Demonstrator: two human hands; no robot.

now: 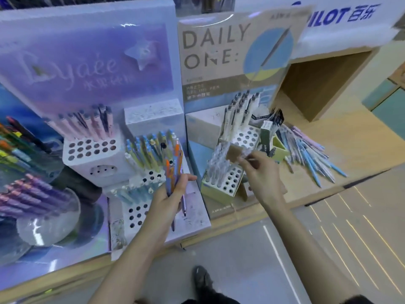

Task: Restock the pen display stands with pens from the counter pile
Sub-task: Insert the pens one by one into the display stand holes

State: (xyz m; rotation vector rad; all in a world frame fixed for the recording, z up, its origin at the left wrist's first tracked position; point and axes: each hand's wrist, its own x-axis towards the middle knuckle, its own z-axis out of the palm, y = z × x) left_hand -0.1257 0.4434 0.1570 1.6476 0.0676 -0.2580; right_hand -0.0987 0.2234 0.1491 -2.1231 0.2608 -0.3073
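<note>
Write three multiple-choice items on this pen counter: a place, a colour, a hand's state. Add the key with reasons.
1. The loose pen pile lies: A. left of the purple stand; B. between the two stands; C. right of the Daily One stand.
2. The pens in the purple stand's top holder are: A. pink; B. green; C. black.
3. The left hand: A. lies flat; B. grips a bundle of pens; C. hangs empty.
Key: C, the pile fans over the counter beyond that stand; A, pink barrels, dark caps; B, fingers curl round the bundle.
</note>
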